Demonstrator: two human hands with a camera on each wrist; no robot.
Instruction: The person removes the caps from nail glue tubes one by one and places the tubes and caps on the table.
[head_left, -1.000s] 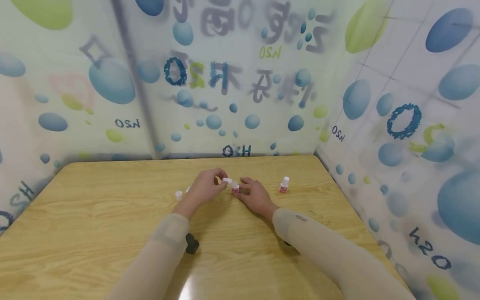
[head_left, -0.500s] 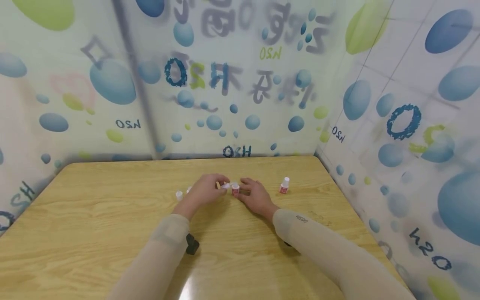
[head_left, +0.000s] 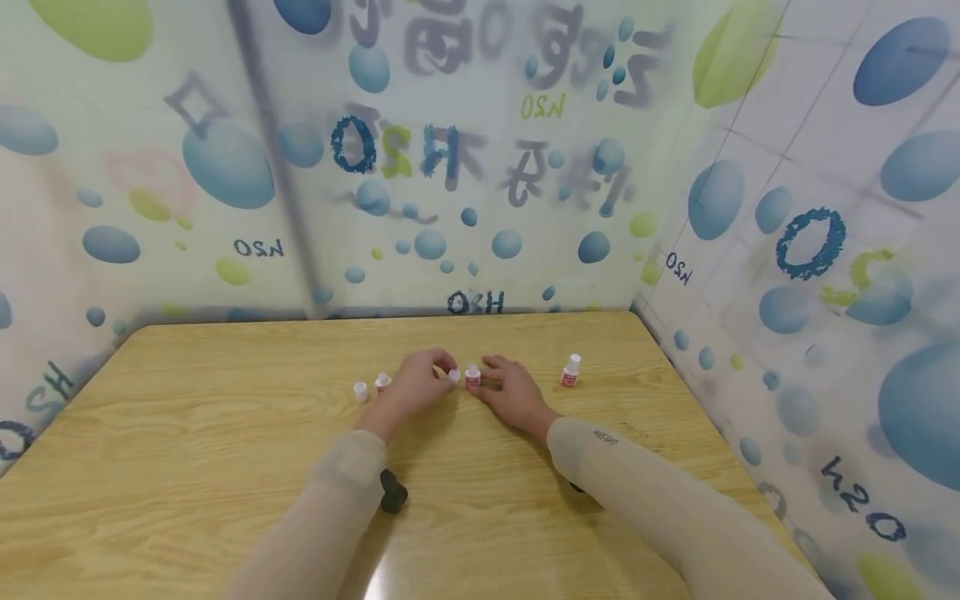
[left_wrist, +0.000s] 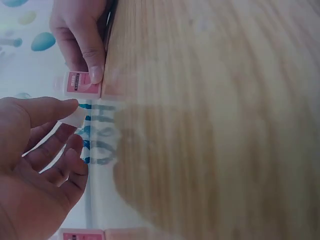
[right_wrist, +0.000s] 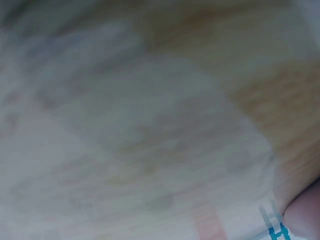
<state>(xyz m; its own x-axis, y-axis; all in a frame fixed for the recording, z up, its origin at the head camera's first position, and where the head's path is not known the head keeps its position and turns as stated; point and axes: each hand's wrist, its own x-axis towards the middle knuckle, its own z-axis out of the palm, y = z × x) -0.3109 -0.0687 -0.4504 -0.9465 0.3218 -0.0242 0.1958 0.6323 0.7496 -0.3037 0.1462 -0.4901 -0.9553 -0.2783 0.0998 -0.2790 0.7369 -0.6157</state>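
Note:
Between thumb and finger, my left hand [head_left: 420, 379] pinches a small white cap [left_wrist: 74, 118]; its other fingers are loosely bent in the left wrist view. The cap is just left of a small white bottle [head_left: 472, 380] with a red label. Upright on the table, this bottle shows a narrow tip without a cap. My right hand [head_left: 517, 396] holds it from the right, the thumb on its label [left_wrist: 82, 84] in the left wrist view. The right wrist view is blurred, with only a bit of skin [right_wrist: 305, 215] at the lower right corner.
A capped bottle [head_left: 571, 371] stands to the right on the wooden table [head_left: 225, 467]. Another bottle [head_left: 382, 382] stands behind my left wrist, with a loose white cap [head_left: 361, 391] to its left. A patterned wall [head_left: 420, 275] rises behind the table.
My left hand has drawn the cap slightly down from the bottle's tip and tilted it. More of the bottle behind my left wrist shows. My right hand stays at its bottle.

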